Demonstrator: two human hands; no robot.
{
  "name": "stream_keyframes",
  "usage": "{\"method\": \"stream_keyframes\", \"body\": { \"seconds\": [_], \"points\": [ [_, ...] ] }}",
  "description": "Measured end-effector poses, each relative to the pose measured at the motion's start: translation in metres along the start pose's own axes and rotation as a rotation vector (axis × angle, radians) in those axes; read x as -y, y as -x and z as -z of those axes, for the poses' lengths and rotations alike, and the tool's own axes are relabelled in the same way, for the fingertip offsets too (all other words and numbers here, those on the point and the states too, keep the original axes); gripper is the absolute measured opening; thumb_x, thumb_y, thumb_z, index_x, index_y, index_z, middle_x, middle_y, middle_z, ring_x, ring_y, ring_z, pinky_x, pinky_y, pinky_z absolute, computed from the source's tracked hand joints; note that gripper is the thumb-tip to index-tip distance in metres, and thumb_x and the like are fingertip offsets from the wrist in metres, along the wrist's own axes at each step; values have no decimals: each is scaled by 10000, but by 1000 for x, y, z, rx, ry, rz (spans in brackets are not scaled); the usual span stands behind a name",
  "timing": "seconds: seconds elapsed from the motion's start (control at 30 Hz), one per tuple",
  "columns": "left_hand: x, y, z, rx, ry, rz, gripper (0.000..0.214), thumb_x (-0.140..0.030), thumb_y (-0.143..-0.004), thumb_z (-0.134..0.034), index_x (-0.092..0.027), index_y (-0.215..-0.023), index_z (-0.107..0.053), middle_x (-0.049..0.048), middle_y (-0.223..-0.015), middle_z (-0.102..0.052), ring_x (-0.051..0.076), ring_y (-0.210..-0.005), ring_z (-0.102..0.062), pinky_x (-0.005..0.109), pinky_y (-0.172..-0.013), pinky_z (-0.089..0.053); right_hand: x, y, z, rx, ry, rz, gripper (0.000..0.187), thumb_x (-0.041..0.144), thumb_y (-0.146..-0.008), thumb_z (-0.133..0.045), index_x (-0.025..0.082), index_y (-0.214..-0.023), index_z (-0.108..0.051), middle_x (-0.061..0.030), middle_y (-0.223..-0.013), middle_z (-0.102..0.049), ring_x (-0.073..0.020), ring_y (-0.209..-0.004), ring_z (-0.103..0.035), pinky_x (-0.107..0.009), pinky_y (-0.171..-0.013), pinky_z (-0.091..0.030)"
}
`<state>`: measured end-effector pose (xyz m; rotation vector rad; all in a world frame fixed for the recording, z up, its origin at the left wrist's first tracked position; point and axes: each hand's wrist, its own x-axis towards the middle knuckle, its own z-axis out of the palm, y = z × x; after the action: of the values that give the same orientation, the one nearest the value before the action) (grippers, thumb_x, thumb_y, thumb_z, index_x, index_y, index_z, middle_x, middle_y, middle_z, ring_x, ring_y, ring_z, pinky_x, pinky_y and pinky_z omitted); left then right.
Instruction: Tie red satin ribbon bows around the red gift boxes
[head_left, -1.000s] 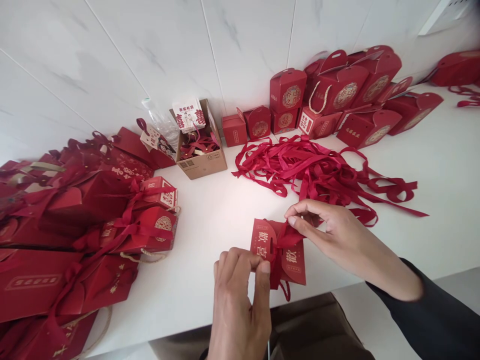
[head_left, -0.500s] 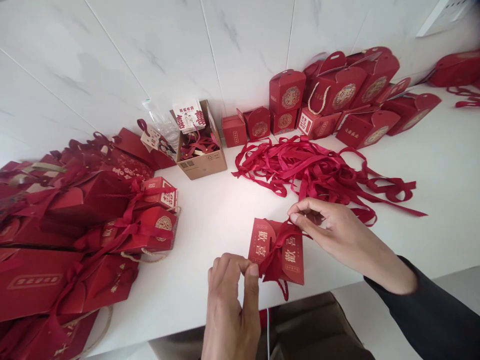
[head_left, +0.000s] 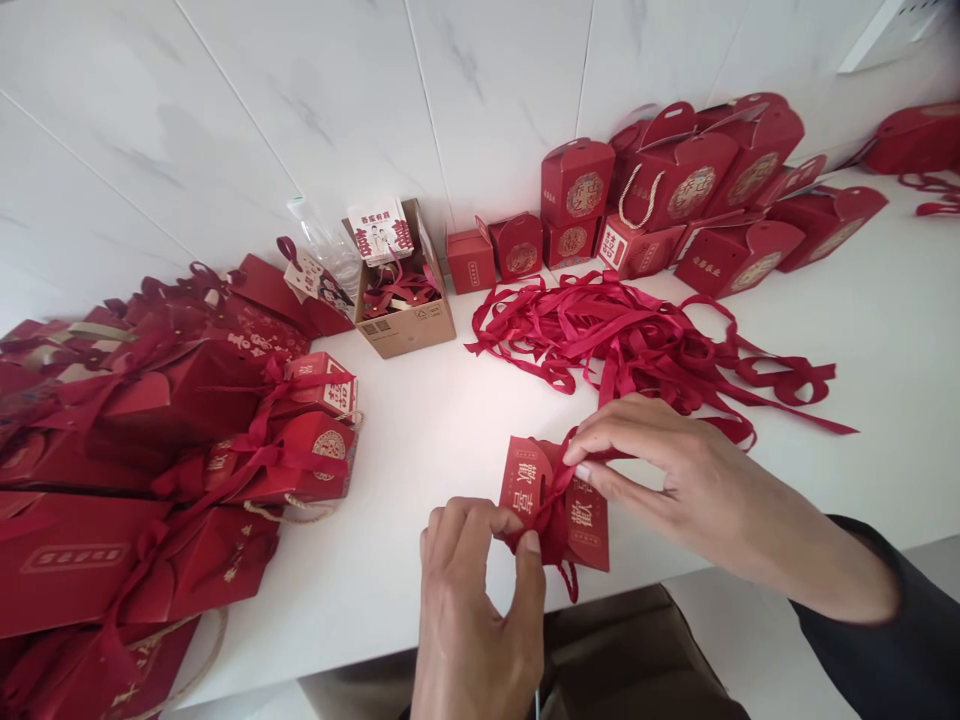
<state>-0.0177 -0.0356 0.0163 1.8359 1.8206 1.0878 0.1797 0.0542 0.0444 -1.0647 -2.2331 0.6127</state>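
Ribbon (head_left: 553, 508) crosses the red box (head_left: 583, 522), just nearer than the ribbon pile (head_left: 600, 325); left hand (head_left: 480, 590) and right hand (head_left: 675, 470) pinch this ribbon. Bow-shaping seems underway; tightening calls for an even pull.

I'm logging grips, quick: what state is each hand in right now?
Left hand: closed in a pinch, holding the ribbon on the small red box.
Right hand: closed in a pinch, holding the same ribbon.

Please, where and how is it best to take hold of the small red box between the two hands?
Probably by the red cord loop, coming from the near side: it sticks out from the box toward the person, while the ribbon lies across the top.
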Motion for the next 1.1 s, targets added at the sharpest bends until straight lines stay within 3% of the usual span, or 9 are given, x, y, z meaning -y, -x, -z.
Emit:
{"method": "stream_keyframes", "body": {
  "seconds": [0.13, 0.23, 0.33, 0.43, 0.53, 0.6, 0.7, 0.93, 1.1],
  "points": [
    [0, -2, -1, 36, -13, 10, 168, -116, -952, -507, -243, -842, -521, -5, -830, -587, 198, -801, -513, 339, -739, -425, 6, -8, 0, -39, 8, -1, 128, 238, -1014, -561, 251, -972, -681, -5, -954, -745, -205, -909, -703, -349, -848, -546],
    [4, -4, 0, 63, -45, -26, 183, -86, -913, -522, -243, -820, -504, -18, -802, -575, 186, -778, -511, 312, -702, -436, 6, -12, -1, 9, -70, -148, 146, 257, -1007, -558, 268, -968, -698, 24, -973, -765, -173, -878, -714, -282, -704, -542],
    [8, -6, 1, 82, -49, -74, 195, -60, -886, -536, -242, -822, -507, -26, -795, -577, 172, -767, -528, 291, -680, -457, 4, -14, -1, 69, -139, -337, 129, 306, -983, -590, 298, -951, -715, 64, -869, -755, -141, -663, -654, -275, -573, -484],
    [8, -7, 1, 86, -35, -73, 199, -55, -890, -529, -240, -820, -510, -26, -803, -587, 166, -773, -545, 285, -681, -476, 7, -15, 1, 114, -192, -491, 120, 334, -949, -609, 319, -970, -726, 65, -846, -751, -153, -640, -632, -290, -558, -449],
    [6, -8, 1, 91, -16, -73, 180, -77, -911, -533, -243, -842, -530, -24, -818, -601, 166, -780, -557, 288, -681, -487, 14, -17, 7, 119, -285, -492, 139, 339, -937, -600, 317, -999, -723, 49, -947, -756, -170, -768, -668, -287, -639, -473],
    [5, -9, 0, 95, -7, -70, 169, -89, -923, -534, -244, -855, -542, -22, -826, -608, 168, -785, -562, 293, -686, -493, 18, -19, 10, 139, -352, -479, 145, 318, -917, -604, 307, -1006, -718, 46, -873, -732, -155, -702, -632, -277, -622, -459],
    [6, -9, 0, 100, -14, -63, 178, -80, -913, -531, -241, -839, -539, -22, -820, -607, 171, -782, -561, 300, -687, -491, 18, -24, 9, 172, -410, -527, 152, 292, -887, -605, 280, -987, -718, 48, -669, -623, -138, -566, -520, -257, -504, -365],
    [7, -8, -1, 96, -36, -48, 185, -69, -894, -510, -242, -831, -514, -21, -808, -586, 174, -769, -552, 307, -670, -483, 1, -27, -4, 52, -335, -569, 77, 223, -828, -610, 236, -864, -676, 119, -493, -309, -87, -424, -232, -247, -403, -175],
    [4, -10, 1, 102, -26, -87, 145, -119, -938, -525, -256, -986, -530, -21, -852, -609, 178, -784, -574, 330, -698, -499, 5, -22, -1, 90, -386, -548, 90, 295, -921, -599, 258, -929, -680, 103, -547, -403, -88, -453, -291, -233, -430, -224]
  ]
}}
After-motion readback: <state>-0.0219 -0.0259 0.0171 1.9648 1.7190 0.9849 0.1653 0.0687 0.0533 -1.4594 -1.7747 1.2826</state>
